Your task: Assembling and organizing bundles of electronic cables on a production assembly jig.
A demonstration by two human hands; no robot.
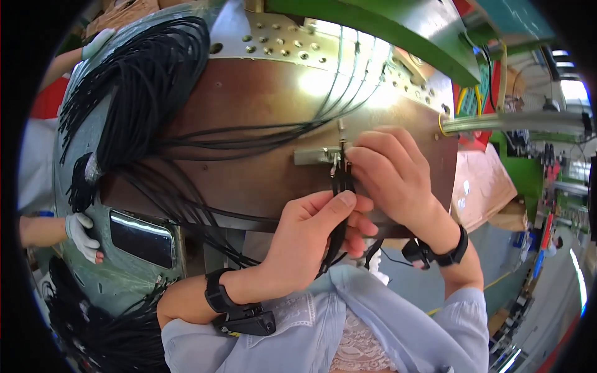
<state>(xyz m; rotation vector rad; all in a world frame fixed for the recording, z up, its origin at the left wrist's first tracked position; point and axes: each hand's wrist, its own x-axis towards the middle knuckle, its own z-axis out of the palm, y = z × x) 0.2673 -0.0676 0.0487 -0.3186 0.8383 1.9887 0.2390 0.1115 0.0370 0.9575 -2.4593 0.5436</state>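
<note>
My left hand is closed round several thin black cables, the thumb pressed across them. Their ends, with small metal tips, point up and away from me. Just to the right, the curled fingers of my right hand pinch at one of these cable ends; the fingertips partly hide the spot. Beside the tips, on the left, a short shiny metal block lies on the brown tabletop.
A big bundle of black cables lies at the left, with strands running across the table to a perforated metal plate. A phone rests at the lower left. A co-worker's gloved hands are beside it. A green beam crosses the back.
</note>
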